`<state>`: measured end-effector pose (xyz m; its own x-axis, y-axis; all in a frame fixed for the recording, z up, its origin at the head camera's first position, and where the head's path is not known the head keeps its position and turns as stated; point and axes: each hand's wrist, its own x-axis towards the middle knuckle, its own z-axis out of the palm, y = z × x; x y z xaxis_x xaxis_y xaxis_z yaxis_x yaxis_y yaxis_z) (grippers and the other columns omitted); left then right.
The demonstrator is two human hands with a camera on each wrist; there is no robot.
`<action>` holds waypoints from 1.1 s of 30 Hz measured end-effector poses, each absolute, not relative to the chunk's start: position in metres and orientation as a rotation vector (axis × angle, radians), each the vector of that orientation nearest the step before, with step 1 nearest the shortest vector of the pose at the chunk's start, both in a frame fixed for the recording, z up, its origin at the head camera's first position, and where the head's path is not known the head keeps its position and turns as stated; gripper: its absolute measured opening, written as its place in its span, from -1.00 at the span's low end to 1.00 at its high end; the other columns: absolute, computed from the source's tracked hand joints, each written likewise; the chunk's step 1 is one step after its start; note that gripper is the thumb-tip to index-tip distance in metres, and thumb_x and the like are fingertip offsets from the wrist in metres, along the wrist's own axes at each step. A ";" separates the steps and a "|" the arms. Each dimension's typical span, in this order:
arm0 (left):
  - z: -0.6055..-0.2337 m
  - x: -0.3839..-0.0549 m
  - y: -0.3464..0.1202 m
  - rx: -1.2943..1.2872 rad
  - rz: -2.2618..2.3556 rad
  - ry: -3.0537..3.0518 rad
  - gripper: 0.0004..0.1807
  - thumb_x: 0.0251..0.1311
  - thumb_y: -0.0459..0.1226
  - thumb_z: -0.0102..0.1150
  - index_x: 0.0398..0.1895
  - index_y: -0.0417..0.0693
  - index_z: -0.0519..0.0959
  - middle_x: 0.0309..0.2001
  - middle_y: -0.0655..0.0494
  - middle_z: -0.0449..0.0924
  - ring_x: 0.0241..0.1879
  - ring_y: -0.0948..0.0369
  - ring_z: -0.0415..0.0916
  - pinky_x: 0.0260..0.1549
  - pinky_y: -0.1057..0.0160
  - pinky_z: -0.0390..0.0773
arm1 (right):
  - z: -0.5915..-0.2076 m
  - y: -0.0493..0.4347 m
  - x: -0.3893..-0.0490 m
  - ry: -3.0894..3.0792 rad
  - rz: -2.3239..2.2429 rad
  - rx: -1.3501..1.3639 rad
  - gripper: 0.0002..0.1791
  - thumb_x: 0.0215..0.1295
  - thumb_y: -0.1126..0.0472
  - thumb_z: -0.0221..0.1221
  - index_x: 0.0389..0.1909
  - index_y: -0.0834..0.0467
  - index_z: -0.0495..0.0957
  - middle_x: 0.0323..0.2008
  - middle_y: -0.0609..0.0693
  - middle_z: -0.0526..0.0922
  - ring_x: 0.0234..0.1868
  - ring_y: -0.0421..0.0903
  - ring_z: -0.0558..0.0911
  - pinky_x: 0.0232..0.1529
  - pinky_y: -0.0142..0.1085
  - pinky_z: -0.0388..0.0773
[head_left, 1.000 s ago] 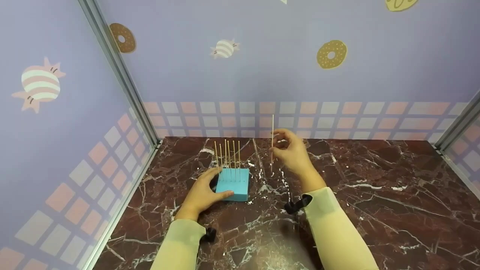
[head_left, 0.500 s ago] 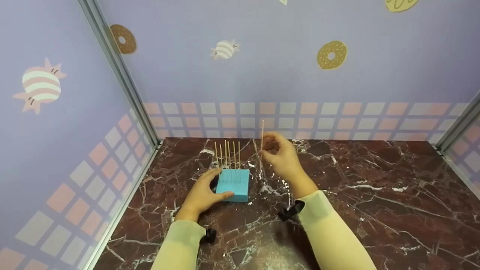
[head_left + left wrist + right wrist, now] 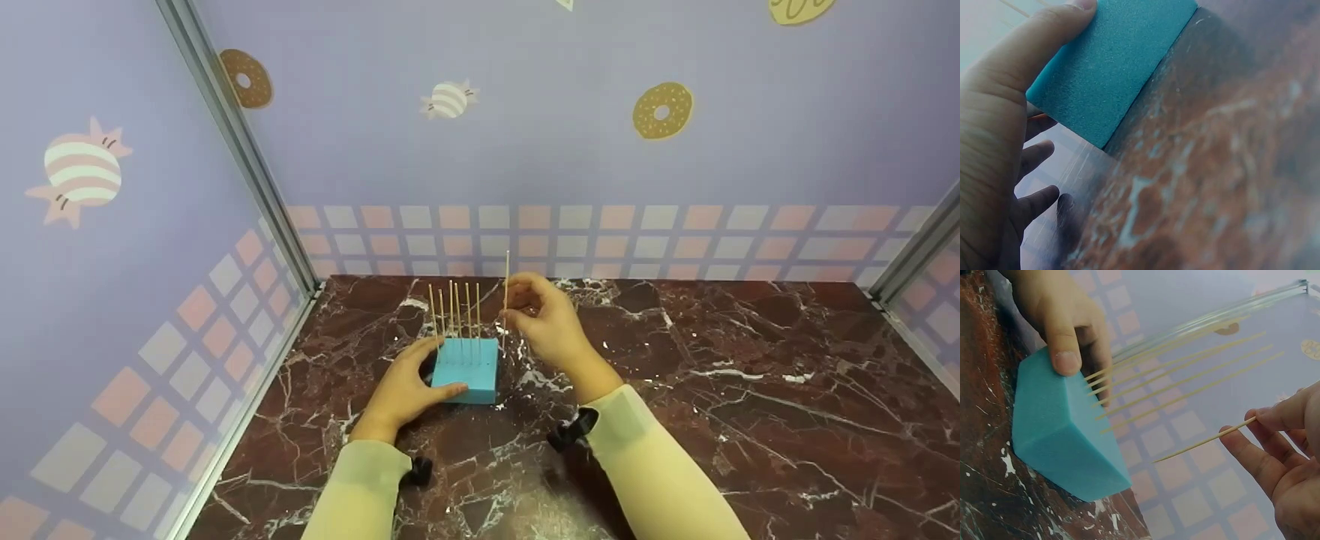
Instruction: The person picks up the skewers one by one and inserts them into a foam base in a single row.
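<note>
A light blue foam block (image 3: pixel 484 377) lies on the marbled table. Several thin bamboo skewers (image 3: pixel 478 307) stand upright in its top in a row. My left hand (image 3: pixel 401 386) grips the block from the left, thumb on the near edge and fingers behind. In the left wrist view the thumb presses the foam (image 3: pixel 1095 84). Just right of the block, my right hand (image 3: pixel 551 322) pinches a single skewer (image 3: pixel 1190 446) between thumb and fingertips. Its pointed end hangs free, apart from the foam, in the right wrist view.
The dark red marbled table (image 3: pixel 750 420) bears small white flecks right of the block. A purple wall (image 3: pixel 555 150) with sweets and squares stands behind, another on the left, joined by a metal corner post (image 3: pixel 244 142).
My right hand has moved left and slightly down with the upright skewer, closer to the foam block. The left hand and the block have stayed in place.
</note>
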<state>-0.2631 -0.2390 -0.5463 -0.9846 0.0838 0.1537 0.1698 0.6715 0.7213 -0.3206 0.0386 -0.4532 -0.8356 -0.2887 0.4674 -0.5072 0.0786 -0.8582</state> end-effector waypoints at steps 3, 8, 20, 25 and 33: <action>-0.547 -0.263 -0.239 -0.214 -1.208 -2.773 0.20 0.09 0.29 0.72 0.73 0.00 0.44 0.76 -0.09 0.34 0.78 -0.21 0.22 0.75 -0.38 0.25 | -0.455 0.036 -0.319 -2.197 1.824 0.824 -0.52 0.32 0.59 0.41 0.23 0.28 0.66 -0.09 0.21 0.77 -0.10 0.00 0.80 -0.05 -0.36 0.83; -0.547 -0.264 -0.240 -0.224 -1.190 -2.773 0.19 0.09 0.29 0.72 0.72 -0.02 0.44 0.75 -0.11 0.36 0.76 -0.23 0.24 0.74 -0.40 0.27 | -0.458 0.031 -0.318 -2.197 1.782 0.868 -0.53 0.34 0.60 0.40 0.23 0.28 0.66 -0.11 0.22 0.74 -0.08 0.01 0.80 0.01 -0.34 0.83; -0.545 -0.264 -0.238 -0.228 -1.221 -2.756 0.20 0.07 0.27 0.74 0.71 -0.03 0.45 0.74 -0.13 0.36 0.76 -0.22 0.24 0.77 -0.37 0.21 | -0.471 0.020 -0.315 -2.185 1.784 0.896 -0.58 0.39 0.57 0.40 0.20 0.22 0.69 -0.13 0.24 0.74 -0.09 0.06 0.82 -0.04 -0.30 0.83; -0.545 -0.264 -0.238 -0.221 -1.224 -2.754 0.19 0.07 0.27 0.74 0.71 -0.01 0.45 0.74 -0.12 0.37 0.76 -0.22 0.25 0.76 -0.37 0.23 | -0.474 0.017 -0.315 -2.170 1.810 0.894 -0.58 0.38 0.60 0.39 0.18 0.22 0.69 -0.19 0.16 0.74 -0.19 0.03 0.82 -0.19 -0.34 0.81; -0.546 -0.263 -0.240 -0.219 -1.248 -2.757 0.18 0.10 0.27 0.73 0.72 -0.02 0.44 0.75 -0.11 0.36 0.77 -0.22 0.24 0.75 -0.39 0.25 | -0.474 0.015 -0.313 -2.179 1.859 0.895 -0.61 0.40 0.59 0.37 0.19 0.29 0.68 -0.20 0.19 0.74 -0.21 0.02 0.82 -0.21 -0.33 0.83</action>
